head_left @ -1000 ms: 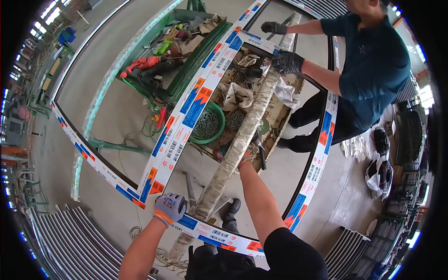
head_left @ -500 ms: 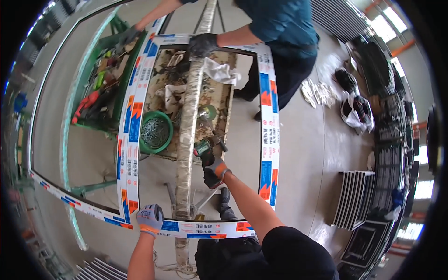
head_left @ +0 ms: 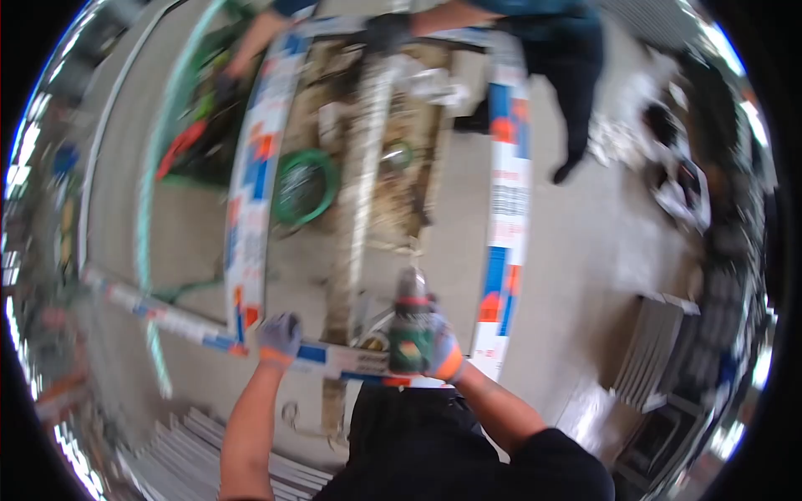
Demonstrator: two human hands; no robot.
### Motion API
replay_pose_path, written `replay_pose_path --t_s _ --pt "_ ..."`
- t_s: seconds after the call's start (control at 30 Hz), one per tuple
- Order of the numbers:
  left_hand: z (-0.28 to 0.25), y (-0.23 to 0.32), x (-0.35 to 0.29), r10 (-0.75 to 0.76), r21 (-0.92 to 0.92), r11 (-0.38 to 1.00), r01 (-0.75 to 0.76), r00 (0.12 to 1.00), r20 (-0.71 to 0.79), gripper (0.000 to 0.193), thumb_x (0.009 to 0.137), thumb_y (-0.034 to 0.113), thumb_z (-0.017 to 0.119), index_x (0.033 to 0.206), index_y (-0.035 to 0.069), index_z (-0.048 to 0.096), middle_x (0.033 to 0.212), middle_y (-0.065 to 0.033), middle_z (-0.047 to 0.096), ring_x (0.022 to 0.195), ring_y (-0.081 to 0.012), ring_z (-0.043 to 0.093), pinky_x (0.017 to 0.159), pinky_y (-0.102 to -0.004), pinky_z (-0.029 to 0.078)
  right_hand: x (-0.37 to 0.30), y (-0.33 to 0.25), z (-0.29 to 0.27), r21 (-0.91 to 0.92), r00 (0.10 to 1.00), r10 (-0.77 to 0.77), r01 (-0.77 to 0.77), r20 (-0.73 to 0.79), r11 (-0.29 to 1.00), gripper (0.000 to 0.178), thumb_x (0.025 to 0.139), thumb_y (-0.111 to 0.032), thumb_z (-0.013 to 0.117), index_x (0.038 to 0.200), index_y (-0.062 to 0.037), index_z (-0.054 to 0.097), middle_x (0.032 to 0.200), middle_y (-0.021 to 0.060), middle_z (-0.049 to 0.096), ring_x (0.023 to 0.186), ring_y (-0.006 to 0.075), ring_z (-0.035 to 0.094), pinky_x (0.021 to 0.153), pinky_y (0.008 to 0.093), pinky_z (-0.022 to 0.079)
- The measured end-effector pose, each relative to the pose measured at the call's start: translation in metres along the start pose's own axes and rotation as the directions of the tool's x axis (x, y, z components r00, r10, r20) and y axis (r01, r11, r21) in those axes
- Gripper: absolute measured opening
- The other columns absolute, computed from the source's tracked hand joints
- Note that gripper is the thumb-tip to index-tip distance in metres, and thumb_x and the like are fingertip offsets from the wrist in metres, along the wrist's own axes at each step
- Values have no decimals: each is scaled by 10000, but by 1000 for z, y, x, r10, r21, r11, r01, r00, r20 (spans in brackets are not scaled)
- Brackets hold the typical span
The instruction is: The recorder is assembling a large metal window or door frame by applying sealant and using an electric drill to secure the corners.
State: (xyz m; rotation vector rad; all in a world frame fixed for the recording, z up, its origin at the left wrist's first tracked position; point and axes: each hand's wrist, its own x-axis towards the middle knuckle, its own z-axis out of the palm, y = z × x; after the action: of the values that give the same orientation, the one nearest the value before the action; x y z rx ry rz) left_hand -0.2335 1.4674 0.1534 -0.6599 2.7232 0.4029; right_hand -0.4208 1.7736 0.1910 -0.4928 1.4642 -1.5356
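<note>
Drill (head_left: 410,342) gripped in the right hand (head_left: 444,346) at lower centre needs steady control, with the left hand (head_left: 281,331) firmly clasping the frame (head_left: 334,361).

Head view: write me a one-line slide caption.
Left hand on the film-wrapped frame, right hand holding a green drill, a co-worker at the far end.

Power drill (head_left: 411,338): blurred; handle hidden behind its body, tip too smeared to tell.
Right hand (head_left: 444,349): fingers mostly hidden by the drill.
Left hand (head_left: 280,336): blurred; whether its fingers wrap the window frame (head_left: 497,280) cannot be told.
Co-worker (head_left: 564,54): head cut off by the far edge.
Green bowl (head_left: 330,185): contents smeared together.
Wrapped beam (head_left: 373,134): partly hidden under the frame's near rail (head_left: 344,361).
</note>
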Motion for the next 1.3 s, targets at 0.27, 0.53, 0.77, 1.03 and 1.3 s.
replay_pose_path --t_s 0.27,0.53,0.77,1.03,1.3 --pt "-5 2 10 75 109 991 -75 997 5 313 900 288 554 1112 66 620 987 -153 676 957 -331 637 850 -437 493 -28 48 38 -878 847 -530 236 -24 417 395 663 -192 708 1019 -80 579 1006 94 613 1014 304 589 975 519 383" --pt "11 35 162 -76 -12 997 75 991 -111 415 946 291 490 1302 78 510 1214 -181 591 1060 -369 601 884 -487 485 -24 58 41 -904 843 -503 48 -192 425 290 675 -189 669 942 -101 594 963 72 610 946 284 597 1014 512 369" --pt "73 -32 337 -454 -83 891 446 880 -143 311 819 257 670 1065 68 657 1006 -171 704 981 -360 670 844 -447 539 -14 56 48 -869 825 -498 18 -266 495 256 663 -200 679 883 -104 589 919 80 617 907 303 605 971 507 394" --pt "111 -55 380 -352 44 936 350 935 36 331 836 253 664 1101 55 654 1105 -180 684 1002 -356 668 862 -452 543 -18 63 46 -863 865 -410 -50 -289 503 274 654 -232 695 886 -120 601 921 64 625 906 284 610 988 506 380" --pt "93 -51 364 -457 -302 868 394 873 -173 265 830 225 695 1041 66 687 1095 -188 690 990 -367 667 853 -437 539 -16 61 43 -853 855 -414 -60 -312 519 239 651 -225 687 851 -125 602 901 59 626 886 286 612 976 506 386"
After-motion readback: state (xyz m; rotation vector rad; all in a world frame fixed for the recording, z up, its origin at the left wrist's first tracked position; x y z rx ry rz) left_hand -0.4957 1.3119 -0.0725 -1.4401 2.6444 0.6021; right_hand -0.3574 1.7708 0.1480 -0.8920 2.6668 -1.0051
